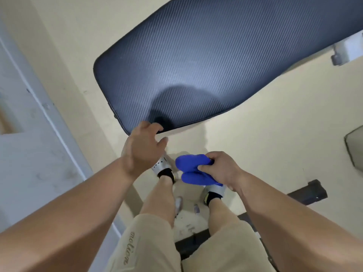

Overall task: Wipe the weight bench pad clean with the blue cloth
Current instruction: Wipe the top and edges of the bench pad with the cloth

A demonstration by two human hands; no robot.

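Observation:
The weight bench pad (206, 61) is dark, with a ribbed carbon-weave surface, and runs from the centre to the upper right. My left hand (143, 148) hovers at the pad's near corner, fingers spread and curled, its fingertips touching the edge; it holds nothing. My right hand (218, 169) is lower and to the right, off the pad, closed on the bunched blue cloth (191, 167). The cloth hangs over my feet and does not touch the pad.
A cream floor (255, 134) surrounds the bench. A white door frame (39, 107) runs along the left. The bench's grey metal bracket (345, 50) shows at the upper right, a black frame foot (308, 193) at the right, and a grey object (355, 150) at the right edge.

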